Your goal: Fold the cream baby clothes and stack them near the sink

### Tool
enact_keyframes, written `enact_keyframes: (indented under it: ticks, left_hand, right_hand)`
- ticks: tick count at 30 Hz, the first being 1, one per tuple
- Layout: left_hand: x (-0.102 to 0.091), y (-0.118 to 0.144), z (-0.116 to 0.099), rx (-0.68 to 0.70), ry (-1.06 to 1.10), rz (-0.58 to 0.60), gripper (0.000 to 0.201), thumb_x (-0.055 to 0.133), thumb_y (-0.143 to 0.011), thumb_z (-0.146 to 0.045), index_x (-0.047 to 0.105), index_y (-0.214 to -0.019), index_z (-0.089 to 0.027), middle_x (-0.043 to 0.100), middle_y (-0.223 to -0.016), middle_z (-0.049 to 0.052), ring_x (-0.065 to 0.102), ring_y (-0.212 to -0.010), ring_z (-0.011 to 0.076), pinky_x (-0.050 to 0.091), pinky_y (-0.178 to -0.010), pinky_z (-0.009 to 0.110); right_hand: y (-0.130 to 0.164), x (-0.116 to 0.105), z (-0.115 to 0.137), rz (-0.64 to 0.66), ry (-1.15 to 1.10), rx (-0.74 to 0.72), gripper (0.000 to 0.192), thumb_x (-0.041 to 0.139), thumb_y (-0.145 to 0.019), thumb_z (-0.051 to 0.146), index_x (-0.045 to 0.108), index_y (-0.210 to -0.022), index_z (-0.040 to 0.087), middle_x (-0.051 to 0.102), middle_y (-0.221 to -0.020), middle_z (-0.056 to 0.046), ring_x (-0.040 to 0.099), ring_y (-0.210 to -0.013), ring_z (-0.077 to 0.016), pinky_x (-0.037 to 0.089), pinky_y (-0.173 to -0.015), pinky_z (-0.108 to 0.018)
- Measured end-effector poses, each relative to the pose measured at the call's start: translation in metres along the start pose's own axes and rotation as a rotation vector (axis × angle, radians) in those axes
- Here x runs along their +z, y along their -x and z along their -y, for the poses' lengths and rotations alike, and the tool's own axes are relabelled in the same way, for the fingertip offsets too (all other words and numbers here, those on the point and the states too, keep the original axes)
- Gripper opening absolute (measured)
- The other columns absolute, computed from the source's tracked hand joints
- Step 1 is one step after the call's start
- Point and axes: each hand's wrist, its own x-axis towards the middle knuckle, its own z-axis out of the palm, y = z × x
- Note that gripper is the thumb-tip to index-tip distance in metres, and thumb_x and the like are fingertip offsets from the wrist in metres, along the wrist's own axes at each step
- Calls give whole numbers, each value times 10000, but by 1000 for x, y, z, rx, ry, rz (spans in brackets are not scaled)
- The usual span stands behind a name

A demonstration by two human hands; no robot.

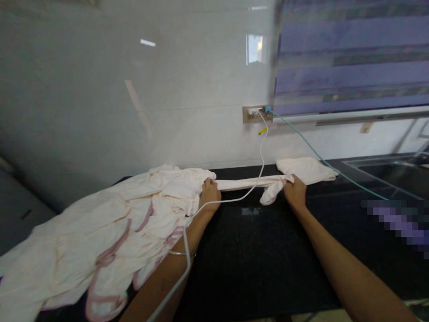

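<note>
While the left hand (210, 193) clamps its fingers (209, 182) on the pink-trimmed cream garment (110, 210) | right hand (295, 193) pinches a stretched cloth strip (239, 184) | black bench (261, 264) beneath

Looks creamy white on the cloth (100, 219), with pink along the edges (124, 237). Is black on the counter (261, 259), pale grey on the wall (201, 80), purple with grey stripes on the blind (351, 80). Shows white on one cord (263, 152), yellow on its tag (262, 131), blue-green on the other cord (306, 140).

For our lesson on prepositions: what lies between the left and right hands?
In the head view, a narrow pale cloth strip spans from left hand to right hand, crossed by the white cable.
</note>
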Motion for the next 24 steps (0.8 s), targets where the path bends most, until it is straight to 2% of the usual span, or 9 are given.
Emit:
enact_keyframes:
  ticks: [3, 6, 9, 12, 14, 15, 17, 20, 24]
  left_hand:
    - [0, -1, -7, 47, 31, 15, 380, 397, -964, -100, 608, -1274, -158, 597, -1339, 142, 540, -1279, 242, 413, -1123, 353]
    - [2, 1, -16, 86, 67, 0, 343, 394, -965, -97, 636, -1194, -176, 655, -1248, 120, 563, -1249, 234, 399, -1130, 346]
    - [0, 8, -31, 146, 133, -34, 312, 399, -970, -116, 649, -1148, -172, 664, -1216, 120, 572, -1228, 240, 407, -1119, 357]
    - [-8, 22, -48, 361, 218, -3, 340, 420, -967, -135, 631, -1232, -165, 631, -1322, 123, 524, -1313, 240, 368, -1173, 373]
    - [-14, 32, -58, 563, 275, 53, 391, 433, -962, -148, 607, -1312, -170, 594, -1401, 123, 468, -1392, 238, 330, -1214, 374]
    - [-16, 37, -61, 641, 310, 75, 414, 431, -964, -156, 595, -1344, -170, 579, -1427, 125, 449, -1416, 235, 323, -1224, 369]
    - [-17, 45, -64, 689, 396, 94, 443, 406, -983, -177, 569, -1395, -173, 563, -1459, 122, 453, -1423, 220, 342, -1223, 349]
    - [-11, 48, -61, 609, 475, 123, 500, 407, -999, -210, 495, -1490, -232, 515, -1534, 73, 451, -1437, 203, 355, -1230, 351]
    - [7, 34, -48, 506, 437, 127, 608, 522, -883, -116, 506, -1479, -238, 550, -1497, 75, 489, -1398, 240, 380, -1216, 397]
  right_hand:
    - [4, 3, 17, 102, -161, -125, 213, 460, -836, 260, 644, -913, 185, 672, -870, -88, 587, -838, -246, 454, -788, -350]
    - [17, 6, 44, 270, -272, -343, 295, 562, -837, 280, 651, -1103, 186, 662, -1088, -113, 613, -1029, -268, 481, -941, -396]
    - [41, 14, 66, 519, -319, -527, 545, 689, -850, 377, 560, -1353, 212, 573, -1322, -141, 562, -1233, -298, 430, -1093, -456]
    - [62, 26, 76, 664, -349, -613, 948, 781, -798, 492, 306, -1573, 225, 399, -1540, -172, 402, -1436, -328, 316, -1211, -498]
    - [69, 32, 77, 662, -368, -613, 1037, 787, -792, 495, 213, -1608, 211, 339, -1589, -186, 333, -1487, -331, 280, -1234, -502]
    - [69, 35, 77, 645, -381, -597, 990, 760, -821, 468, 217, -1605, 203, 352, -1585, -189, 341, -1484, -325, 287, -1230, -500]
    - [66, 37, 74, 634, -407, -560, 752, 649, -904, 371, 319, -1555, 191, 461, -1515, -182, 443, -1412, -301, 347, -1188, -483]
    - [58, 37, 69, 680, -353, -532, 418, 499, -945, 226, 531, -1359, 182, 646, -1288, -147, 594, -1201, -268, 443, -1070, -441]
    - [47, 33, 63, 652, -111, -484, 253, 452, -956, 193, 626, -1139, 185, 714, -1064, -109, 626, -1055, -248, 428, -1040, -412]
